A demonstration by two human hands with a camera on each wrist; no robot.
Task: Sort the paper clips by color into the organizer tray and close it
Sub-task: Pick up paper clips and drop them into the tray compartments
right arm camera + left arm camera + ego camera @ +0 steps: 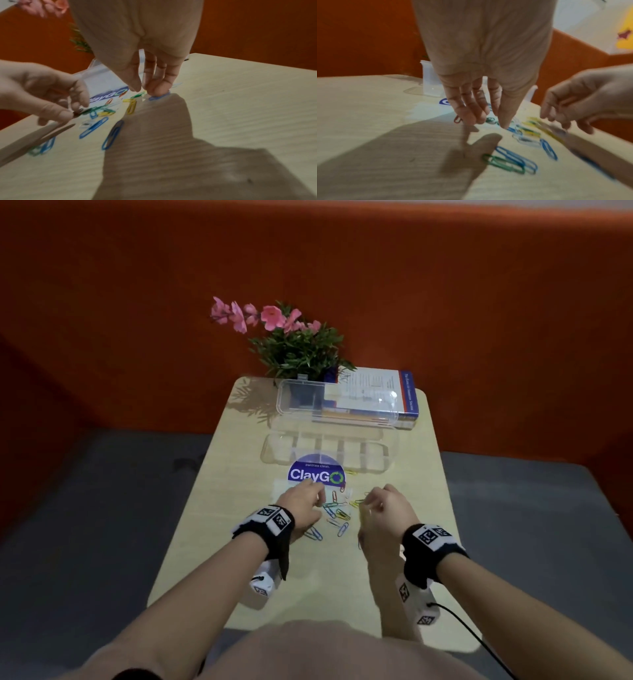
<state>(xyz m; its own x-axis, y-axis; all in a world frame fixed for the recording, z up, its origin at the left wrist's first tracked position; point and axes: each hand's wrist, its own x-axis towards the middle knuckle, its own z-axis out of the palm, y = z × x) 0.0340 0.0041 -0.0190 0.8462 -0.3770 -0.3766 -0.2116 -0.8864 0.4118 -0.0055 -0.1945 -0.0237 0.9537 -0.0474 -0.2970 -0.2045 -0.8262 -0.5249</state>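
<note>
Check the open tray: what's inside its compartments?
Through the clear tray walls the compartments look empty. The clips lie loose on the table. The near-left part is hidden by the ClayGO sticker.

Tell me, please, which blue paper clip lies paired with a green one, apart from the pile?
The blue clip nearest the person, below the left hand: a green clip lies alongside it; the other blue clips lie farther off.

The head view is dim, its corners bowed by the wide lens. Glare glints on the clear organizer tray (337,405). Both wrist views are soft with motion blur — paper clips (513,159) smear — and broad hand shadows fall across the table (240,94).
</note>
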